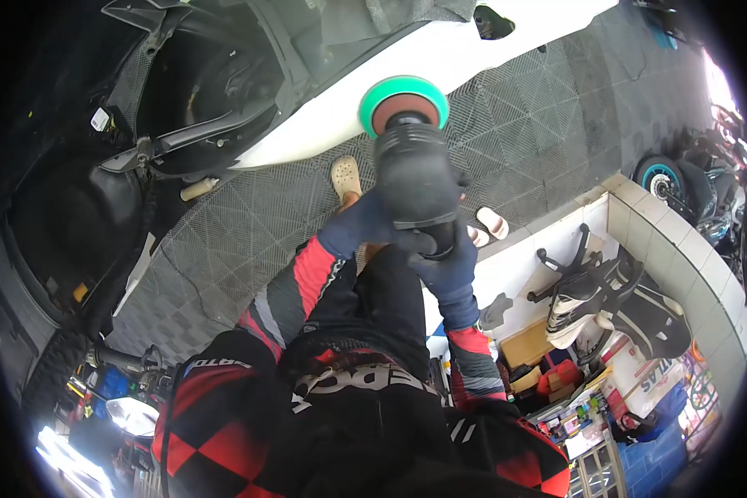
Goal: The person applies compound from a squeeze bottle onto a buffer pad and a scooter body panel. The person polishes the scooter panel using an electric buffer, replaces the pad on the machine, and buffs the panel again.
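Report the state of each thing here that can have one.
Polisher: held up; running or off, cannot tell.
Left hand: gloved, at the polisher's side.
Right hand: gloved, gripping the polisher's rear.
Green pad: fitted to the polisher, overlapping the white panel in view; contact unclear.
Beige clog: worn.
Pale slide: unworn.
Black compartment: open.

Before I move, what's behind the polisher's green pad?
Behind the green pad, the white panel shows above and left, gray floor matting lower right. Whatever lies directly behind is covered; contact can't be judged.
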Demonstrator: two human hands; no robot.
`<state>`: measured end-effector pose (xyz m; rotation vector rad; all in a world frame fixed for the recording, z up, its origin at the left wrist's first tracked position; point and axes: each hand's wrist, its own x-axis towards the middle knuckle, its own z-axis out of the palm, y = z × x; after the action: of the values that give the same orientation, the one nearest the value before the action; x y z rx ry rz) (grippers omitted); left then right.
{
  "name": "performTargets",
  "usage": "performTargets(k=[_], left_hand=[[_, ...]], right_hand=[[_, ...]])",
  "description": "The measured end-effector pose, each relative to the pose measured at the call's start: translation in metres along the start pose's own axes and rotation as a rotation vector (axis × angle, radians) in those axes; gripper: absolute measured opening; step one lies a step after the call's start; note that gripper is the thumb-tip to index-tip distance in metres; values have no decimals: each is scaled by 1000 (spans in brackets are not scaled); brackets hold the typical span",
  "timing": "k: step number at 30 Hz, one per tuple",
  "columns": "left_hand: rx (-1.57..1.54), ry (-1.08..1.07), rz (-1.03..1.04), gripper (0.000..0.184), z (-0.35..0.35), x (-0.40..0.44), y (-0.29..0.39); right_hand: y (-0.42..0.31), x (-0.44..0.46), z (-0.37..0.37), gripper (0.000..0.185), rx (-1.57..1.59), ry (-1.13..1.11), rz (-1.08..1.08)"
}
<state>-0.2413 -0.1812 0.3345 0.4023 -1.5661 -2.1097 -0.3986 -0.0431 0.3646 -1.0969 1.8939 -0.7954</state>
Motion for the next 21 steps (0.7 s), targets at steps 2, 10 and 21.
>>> performTargets(k=[2,10,21], left_hand=[[-9,47,34,74,-5,-32,-7],[-374,269,-159,84,-4,-71,-2],[-259,258,18,85,18,-10,-26]], right_hand=[[0,-2,11,94,-71,-23,-126],[-16,11,29,94,-314,-290,-216],[-6,30,-2,86,51,-164,-95]])
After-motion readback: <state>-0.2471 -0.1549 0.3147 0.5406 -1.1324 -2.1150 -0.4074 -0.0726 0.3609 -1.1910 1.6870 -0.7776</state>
